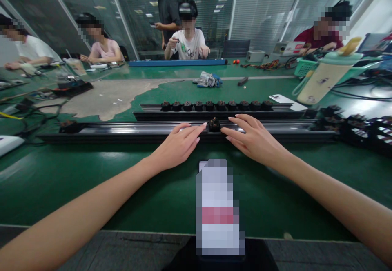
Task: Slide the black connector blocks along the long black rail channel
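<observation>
A long black rail (147, 129) with a shiny channel lies across the table in front of me. In its channel, near the middle, sits a small black module (214, 125) with copper-coloured parts on top. My left hand (183, 144) rests over the rail's near edge, fingers stretched out, the index tip right beside the module's left side. From the other side my right hand (252, 138) reaches over the rail with fingers spread, one fingertip close to the module's right side. Whether the fingertips touch it, I cannot tell. Another black module (69, 126) sits at the rail's left end.
Behind lies a second rail (190, 116) bearing several black modules (209, 106). More modules (330, 118) are piled at right, near a white phone (286, 101) and a tumbler (326, 79). Gloves (208, 80) lie farther back. A blurred phone-like object (217, 197) is nearest me. Several people surround the table.
</observation>
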Tool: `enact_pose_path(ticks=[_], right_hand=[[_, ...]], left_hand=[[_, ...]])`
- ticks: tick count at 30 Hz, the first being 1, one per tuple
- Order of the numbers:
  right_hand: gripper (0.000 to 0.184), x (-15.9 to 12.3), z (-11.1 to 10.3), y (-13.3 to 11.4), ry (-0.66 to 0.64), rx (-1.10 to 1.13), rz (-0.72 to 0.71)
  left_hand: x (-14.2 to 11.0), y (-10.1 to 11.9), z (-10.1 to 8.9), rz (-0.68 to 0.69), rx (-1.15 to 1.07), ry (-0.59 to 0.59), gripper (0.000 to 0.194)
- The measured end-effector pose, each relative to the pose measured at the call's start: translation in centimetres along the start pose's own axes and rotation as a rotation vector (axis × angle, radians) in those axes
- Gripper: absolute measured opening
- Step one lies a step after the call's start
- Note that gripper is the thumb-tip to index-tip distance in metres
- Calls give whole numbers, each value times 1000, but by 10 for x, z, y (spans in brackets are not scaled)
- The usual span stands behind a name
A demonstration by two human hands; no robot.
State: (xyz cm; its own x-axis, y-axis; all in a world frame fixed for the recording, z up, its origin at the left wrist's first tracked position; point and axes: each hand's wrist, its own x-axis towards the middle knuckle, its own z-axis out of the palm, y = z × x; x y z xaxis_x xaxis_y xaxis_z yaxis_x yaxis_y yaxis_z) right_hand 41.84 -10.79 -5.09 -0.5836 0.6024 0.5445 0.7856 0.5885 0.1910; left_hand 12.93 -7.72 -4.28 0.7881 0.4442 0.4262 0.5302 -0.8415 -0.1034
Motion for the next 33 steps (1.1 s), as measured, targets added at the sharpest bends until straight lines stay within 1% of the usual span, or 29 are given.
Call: enact_pose_path(ticks=[10,19,27,33], right_hand=[[33,-1,-2,4,3,2,-11],[28,0,-7,7,16,28,-25],[26,1,-10,7,44,42,-39],[25,-2,-10,11,37,58,-23]], left_hand=[[0,1,-2,-5,-5,-16,44],[1,2,-5,-24,-21,-67,46],[0,2,-5,-18,-32,-63,45],[0,1,-5,-3,-26,-46,45]])
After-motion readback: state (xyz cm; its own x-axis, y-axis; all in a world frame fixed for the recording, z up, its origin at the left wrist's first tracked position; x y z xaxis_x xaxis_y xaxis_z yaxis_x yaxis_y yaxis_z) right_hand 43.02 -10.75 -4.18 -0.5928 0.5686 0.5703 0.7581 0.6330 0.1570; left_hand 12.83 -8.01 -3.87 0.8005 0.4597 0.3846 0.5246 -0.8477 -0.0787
